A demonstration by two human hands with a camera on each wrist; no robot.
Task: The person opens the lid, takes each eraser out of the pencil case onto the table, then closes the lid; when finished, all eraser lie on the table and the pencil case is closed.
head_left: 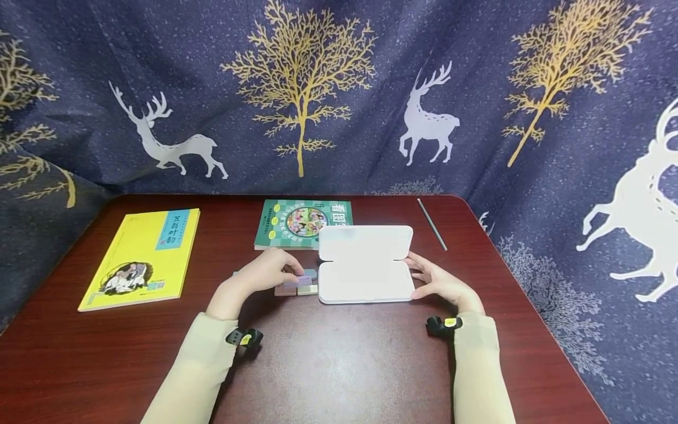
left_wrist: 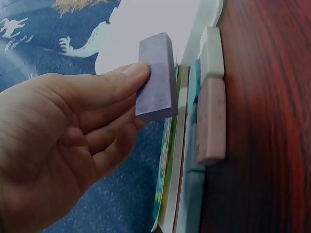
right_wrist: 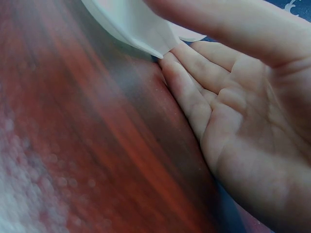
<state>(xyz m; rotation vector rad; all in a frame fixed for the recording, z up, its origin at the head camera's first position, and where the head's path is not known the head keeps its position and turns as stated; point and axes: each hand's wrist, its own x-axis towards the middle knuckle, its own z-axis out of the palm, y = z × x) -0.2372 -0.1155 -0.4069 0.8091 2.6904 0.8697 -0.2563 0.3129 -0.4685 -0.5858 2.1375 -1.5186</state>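
Observation:
My left hand (head_left: 268, 271) pinches a purple eraser (left_wrist: 156, 80) between thumb and fingers, just above several pastel erasers. Among these, a pink one (left_wrist: 212, 121) and a cream one (left_wrist: 212, 52) stand in front of blue ones (left_wrist: 194, 194). To their right an open white pencil case (head_left: 366, 282) lies on the table, its lid (head_left: 365, 242) tilted up at the back. My right hand (head_left: 442, 284) holds the case's right end, thumb near the front corner and fingers by the hinge; its exact contact is partly hidden.
A green book (head_left: 259, 238) lies behind the erasers and the case. On the left is a yellow book (head_left: 145, 235). A grey pencil (head_left: 432, 225) lies at the back right of the dark red table (head_left: 328, 365). A patterned curtain (head_left: 349, 165) hangs behind it.

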